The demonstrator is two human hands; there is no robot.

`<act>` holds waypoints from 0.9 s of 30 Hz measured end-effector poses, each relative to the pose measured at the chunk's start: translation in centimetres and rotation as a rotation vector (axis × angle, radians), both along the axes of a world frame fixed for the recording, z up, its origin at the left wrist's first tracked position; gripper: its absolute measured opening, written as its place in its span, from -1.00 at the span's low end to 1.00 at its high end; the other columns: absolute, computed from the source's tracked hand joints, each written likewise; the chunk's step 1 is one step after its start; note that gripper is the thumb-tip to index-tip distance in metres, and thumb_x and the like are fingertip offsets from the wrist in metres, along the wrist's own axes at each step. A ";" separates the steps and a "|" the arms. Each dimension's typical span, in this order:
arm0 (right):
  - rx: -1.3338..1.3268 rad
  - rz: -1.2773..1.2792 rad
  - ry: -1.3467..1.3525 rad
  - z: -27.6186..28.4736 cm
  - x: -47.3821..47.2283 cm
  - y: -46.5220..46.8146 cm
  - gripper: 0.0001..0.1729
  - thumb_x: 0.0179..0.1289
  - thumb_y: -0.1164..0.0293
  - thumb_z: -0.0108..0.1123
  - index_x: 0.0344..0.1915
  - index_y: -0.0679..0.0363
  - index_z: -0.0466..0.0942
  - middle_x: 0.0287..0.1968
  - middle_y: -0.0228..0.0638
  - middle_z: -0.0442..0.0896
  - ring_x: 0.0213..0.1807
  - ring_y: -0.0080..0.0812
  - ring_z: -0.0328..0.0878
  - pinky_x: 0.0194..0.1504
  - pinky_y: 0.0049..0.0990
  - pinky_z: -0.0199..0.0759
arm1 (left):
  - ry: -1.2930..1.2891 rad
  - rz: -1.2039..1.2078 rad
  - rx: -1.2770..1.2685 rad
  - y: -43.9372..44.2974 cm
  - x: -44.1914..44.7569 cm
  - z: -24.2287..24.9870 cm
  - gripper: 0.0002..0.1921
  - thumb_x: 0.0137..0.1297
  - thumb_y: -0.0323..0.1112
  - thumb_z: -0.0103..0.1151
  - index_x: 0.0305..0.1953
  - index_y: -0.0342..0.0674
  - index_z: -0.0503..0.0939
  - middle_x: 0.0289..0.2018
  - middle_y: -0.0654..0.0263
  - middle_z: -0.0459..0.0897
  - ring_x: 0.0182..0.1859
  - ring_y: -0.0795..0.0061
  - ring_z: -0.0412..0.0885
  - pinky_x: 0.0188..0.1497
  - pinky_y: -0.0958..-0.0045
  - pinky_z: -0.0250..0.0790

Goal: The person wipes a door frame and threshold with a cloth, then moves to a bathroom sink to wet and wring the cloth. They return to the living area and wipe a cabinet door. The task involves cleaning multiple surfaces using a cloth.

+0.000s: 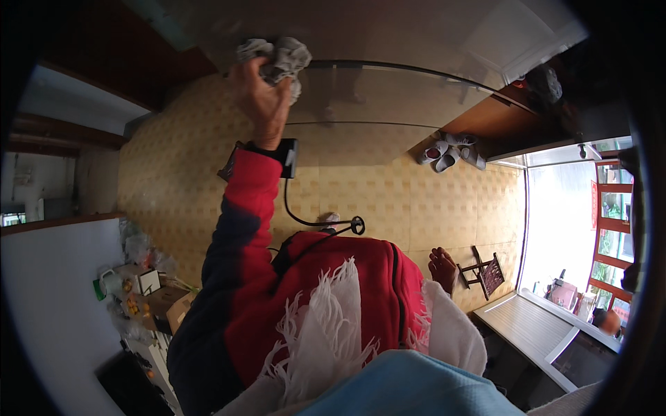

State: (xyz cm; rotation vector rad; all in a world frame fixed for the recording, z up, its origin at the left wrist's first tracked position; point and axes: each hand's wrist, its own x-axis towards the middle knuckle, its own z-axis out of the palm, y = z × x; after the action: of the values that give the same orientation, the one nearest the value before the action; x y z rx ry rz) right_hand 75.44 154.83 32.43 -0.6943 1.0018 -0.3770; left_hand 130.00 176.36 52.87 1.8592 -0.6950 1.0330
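Observation:
My left hand (263,99) grips a crumpled greyish-white cloth (291,54), held up at a tall glossy front (374,96) of a cabinet or appliance. The cloth and fingers are slightly blurred. Dark seams cross that front, and dim reflections show in it. Around my left wrist is a black strap with a dark boxy device (289,157). From there a black cable (302,218) runs to a small black ring (357,225) before my red jacket (343,301). My right hand is out of view.
Several shoes (447,155) lie by the glossy front's right end. A small folding stool (484,273) stands near a bare foot (443,265). Another dark stool (227,165) is partly behind my wrist. Cardboard boxes (161,304) and plastic bags (138,244) crowd the left. A bright doorway (559,218) opens at right.

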 end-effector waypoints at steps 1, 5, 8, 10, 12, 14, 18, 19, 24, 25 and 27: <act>0.023 -0.030 -0.045 0.1 -0.1 0.1 -0.59 0.34 0.41 0.11 0.15 0.34 0.45 0.05 -0.13 0.62 -0.03 -0.29 0.60 -0.17 -0.45 0.49 | 0.039 -0.005 -0.031 -1.4 -0.5 -0.1 -0.61 -0.18 -0.43 0.34 -0.23 -0.20 0.47 -0.27 0.08 0.48 -0.16 -0.02 0.46 -0.15 0.07 0.32; -0.012 -0.048 0.004 0.6 -0.7 0.4 -0.59 0.35 0.41 0.11 0.15 0.33 0.45 0.03 -0.14 0.63 -0.04 -0.30 0.61 -0.17 -0.45 0.50 | 0.089 -0.038 -0.060 -5.2 -2.7 -0.5 -0.62 -0.19 -0.44 0.38 -0.25 -0.23 0.50 -0.28 0.13 0.56 -0.17 0.04 0.53 -0.11 0.19 0.38; -0.004 -0.078 0.012 0.8 -1.5 0.3 -0.61 0.37 0.40 0.10 0.14 0.32 0.46 0.01 -0.15 0.64 -0.05 -0.31 0.61 -0.18 -0.45 0.50 | 0.079 -0.206 -0.024 -8.6 -4.7 -1.1 -0.65 -0.14 -0.38 0.33 -0.25 -0.25 0.51 -0.29 0.12 0.56 -0.17 0.05 0.53 -0.09 0.16 0.38; -0.008 -0.101 0.024 0.6 -2.1 0.1 -0.62 0.38 0.39 0.10 0.13 0.31 0.47 0.00 -0.16 0.65 -0.06 -0.31 0.62 -0.19 -0.44 0.50 | 0.104 -0.273 0.002 -11.4 -6.1 -1.4 -0.65 -0.14 -0.36 0.32 -0.25 -0.25 0.51 -0.29 0.11 0.56 -0.17 0.04 0.53 -0.09 0.14 0.39; -0.001 -0.097 0.008 0.2 -2.8 -0.3 -0.63 0.38 0.39 0.11 0.12 0.31 0.48 -0.01 -0.16 0.65 -0.07 -0.31 0.62 -0.20 -0.44 0.50 | 0.157 -0.339 0.019 -14.5 -7.6 -1.4 -0.65 -0.16 -0.35 0.34 -0.25 -0.24 0.53 -0.29 0.11 0.57 -0.18 0.04 0.54 -0.11 0.13 0.41; 0.044 -0.078 -0.113 -0.5 -3.4 -0.7 -0.64 0.37 0.40 0.11 0.11 0.31 0.48 -0.02 -0.16 0.66 -0.07 -0.31 0.62 -0.20 -0.43 0.50 | 0.195 -0.404 0.013 -17.7 -9.0 -0.9 -0.65 -0.16 -0.32 0.37 -0.27 -0.22 0.55 -0.30 0.13 0.59 -0.20 0.07 0.57 -0.14 0.13 0.43; 0.116 -0.027 -0.260 -2.5 -4.4 -1.3 -0.64 0.38 0.43 0.08 0.12 0.33 0.47 0.01 -0.12 0.63 -0.04 -0.27 0.60 -0.19 -0.44 0.49 | 0.378 -0.479 0.010 -21.7 -11.1 0.3 -0.63 -0.13 -0.18 0.46 -0.31 -0.22 0.60 -0.30 0.19 0.65 -0.21 0.14 0.63 -0.14 0.19 0.46; 0.121 -0.016 -0.286 -2.9 -4.6 -1.4 -0.64 0.38 0.44 0.07 0.12 0.34 0.46 0.02 -0.11 0.61 -0.03 -0.25 0.58 -0.19 -0.44 0.48 | 0.384 -0.486 -0.026 -21.7 -11.4 0.4 -0.63 -0.13 -0.17 0.46 -0.30 -0.22 0.60 -0.30 0.19 0.65 -0.21 0.14 0.63 -0.14 0.19 0.46; 0.185 0.014 -0.410 -4.3 -4.9 -1.8 -0.64 0.37 0.45 0.05 0.12 0.35 0.45 0.03 -0.11 0.60 -0.03 -0.26 0.56 -0.19 -0.46 0.46 | 0.503 -0.533 -0.044 -19.0 -10.8 0.1 -0.66 -0.14 -0.21 0.43 -0.31 -0.23 0.62 -0.30 0.17 0.65 -0.21 0.14 0.63 -0.14 0.19 0.45; 0.181 0.011 -0.348 -4.5 -4.8 -1.9 -0.64 0.37 0.45 0.05 0.12 0.34 0.45 0.02 -0.12 0.60 -0.03 -0.27 0.56 -0.19 -0.47 0.46 | 0.445 -0.515 -0.081 -18.0 -10.3 -0.2 -0.67 -0.14 -0.24 0.41 -0.32 -0.23 0.62 -0.30 0.16 0.64 -0.22 0.14 0.63 -0.15 0.19 0.45; 0.218 0.054 -0.409 -4.6 -4.3 -2.0 -0.65 0.37 0.45 0.05 0.11 0.34 0.46 0.02 -0.13 0.60 -0.04 -0.29 0.56 -0.20 -0.48 0.45 | 0.333 -0.417 -0.032 -14.7 -8.1 -1.0 -0.74 -0.22 -0.35 0.36 -0.40 -0.16 0.57 -0.41 0.20 0.54 -0.29 0.11 0.55 -0.23 0.14 0.40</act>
State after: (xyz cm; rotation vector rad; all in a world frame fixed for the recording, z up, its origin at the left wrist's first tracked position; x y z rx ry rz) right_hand 71.19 152.88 27.85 -0.4228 0.6228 -0.3393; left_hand 121.85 161.66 51.82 1.7048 -0.8120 0.4522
